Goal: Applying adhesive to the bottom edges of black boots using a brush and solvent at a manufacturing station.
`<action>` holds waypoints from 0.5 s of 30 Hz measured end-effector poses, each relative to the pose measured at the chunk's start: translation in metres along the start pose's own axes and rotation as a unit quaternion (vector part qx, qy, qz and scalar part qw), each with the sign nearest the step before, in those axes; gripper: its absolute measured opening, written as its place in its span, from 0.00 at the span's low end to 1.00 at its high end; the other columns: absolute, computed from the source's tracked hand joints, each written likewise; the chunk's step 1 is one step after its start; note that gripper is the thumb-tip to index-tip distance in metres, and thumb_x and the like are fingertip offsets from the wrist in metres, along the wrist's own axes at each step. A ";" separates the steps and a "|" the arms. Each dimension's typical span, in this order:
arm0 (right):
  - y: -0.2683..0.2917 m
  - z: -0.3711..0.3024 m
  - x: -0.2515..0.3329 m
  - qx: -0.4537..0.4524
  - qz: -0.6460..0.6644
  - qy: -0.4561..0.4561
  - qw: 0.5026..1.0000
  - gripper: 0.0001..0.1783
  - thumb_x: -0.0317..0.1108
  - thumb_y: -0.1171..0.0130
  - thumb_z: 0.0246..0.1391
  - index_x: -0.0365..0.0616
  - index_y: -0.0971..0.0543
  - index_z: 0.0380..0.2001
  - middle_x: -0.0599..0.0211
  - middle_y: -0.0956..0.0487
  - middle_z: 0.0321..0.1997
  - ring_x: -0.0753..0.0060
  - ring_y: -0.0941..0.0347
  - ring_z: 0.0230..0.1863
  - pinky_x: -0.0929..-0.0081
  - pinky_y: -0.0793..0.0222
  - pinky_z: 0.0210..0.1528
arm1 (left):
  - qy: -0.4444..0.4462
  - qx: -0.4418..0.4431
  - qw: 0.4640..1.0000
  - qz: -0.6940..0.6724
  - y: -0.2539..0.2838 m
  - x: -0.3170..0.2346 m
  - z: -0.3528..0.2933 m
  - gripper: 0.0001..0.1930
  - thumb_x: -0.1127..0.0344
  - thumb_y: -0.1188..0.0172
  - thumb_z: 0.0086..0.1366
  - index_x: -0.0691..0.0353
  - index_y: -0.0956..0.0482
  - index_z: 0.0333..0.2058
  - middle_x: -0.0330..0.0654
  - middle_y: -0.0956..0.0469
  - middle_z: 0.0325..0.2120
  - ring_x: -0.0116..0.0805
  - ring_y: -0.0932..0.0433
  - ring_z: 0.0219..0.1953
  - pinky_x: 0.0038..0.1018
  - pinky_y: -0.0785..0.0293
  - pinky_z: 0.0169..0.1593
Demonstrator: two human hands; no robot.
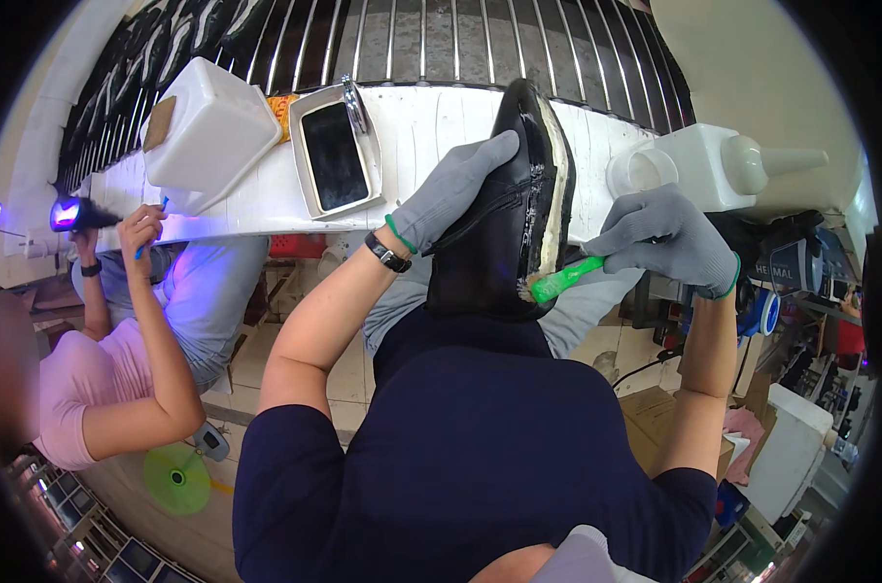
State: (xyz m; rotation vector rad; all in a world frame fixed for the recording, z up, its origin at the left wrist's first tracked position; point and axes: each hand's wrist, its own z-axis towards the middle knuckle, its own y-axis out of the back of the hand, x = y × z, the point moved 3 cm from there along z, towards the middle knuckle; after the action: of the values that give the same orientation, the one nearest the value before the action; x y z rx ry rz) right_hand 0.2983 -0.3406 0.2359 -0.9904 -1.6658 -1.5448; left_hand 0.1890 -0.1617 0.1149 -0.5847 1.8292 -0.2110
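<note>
A black leather boot (480,243) is held tilted over my lap at the table's near edge, with a pale whitish band along the edge of its bottom. My left hand (465,185), in a grey knit glove, is closed round the boot's upper from the left. In a matching glove, my right hand (669,238) grips a green-handled brush (567,279). The brush's bristles touch the lower end of the pale band. Part of the left fingers is hidden by the boot.
On the white table (416,126) stand a large white plastic container (217,126), a white tray (376,155) holding a dark rectangle, a white cup (645,170) and a white jug (698,160). Metal rollers (455,39) lie behind. At left, a co-worker (120,389) handles a dark item glowing violet.
</note>
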 end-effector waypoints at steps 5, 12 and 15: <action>0.007 0.010 -0.001 0.039 -0.004 0.001 0.999 0.15 0.24 0.29 0.36 0.40 0.15 0.33 0.65 0.20 0.25 0.73 0.25 0.26 0.78 0.33 0.29 | 0.110 0.044 0.991 -0.068 -0.005 0.020 0.010 0.25 0.50 0.52 0.70 0.68 0.29 0.52 0.47 0.22 0.44 0.30 0.20 0.42 0.25 0.22 0.47; 0.011 0.026 -0.003 0.056 0.005 0.044 0.997 0.16 0.24 0.27 0.32 0.39 0.15 0.31 0.65 0.19 0.25 0.74 0.24 0.26 0.78 0.31 0.29 | 0.113 0.134 0.980 -0.093 -0.021 0.045 0.002 0.23 0.54 0.60 0.74 0.64 0.35 0.59 0.44 0.26 0.53 0.30 0.23 0.49 0.24 0.28 0.57; 0.015 0.031 -0.004 0.047 0.007 0.034 0.998 0.15 0.24 0.28 0.33 0.38 0.15 0.31 0.64 0.19 0.25 0.74 0.23 0.26 0.79 0.30 0.29 | 0.177 0.189 0.948 -0.182 -0.024 0.070 0.005 0.22 0.57 0.58 0.73 0.63 0.37 0.59 0.44 0.26 0.50 0.28 0.24 0.49 0.25 0.29 0.56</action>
State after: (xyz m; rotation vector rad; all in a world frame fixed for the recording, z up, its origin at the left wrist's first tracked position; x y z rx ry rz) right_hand 0.3148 -0.3102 0.2369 -0.8898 -1.6653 -1.4612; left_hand 0.1841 -0.2158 0.0644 -0.6340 1.9374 -0.9483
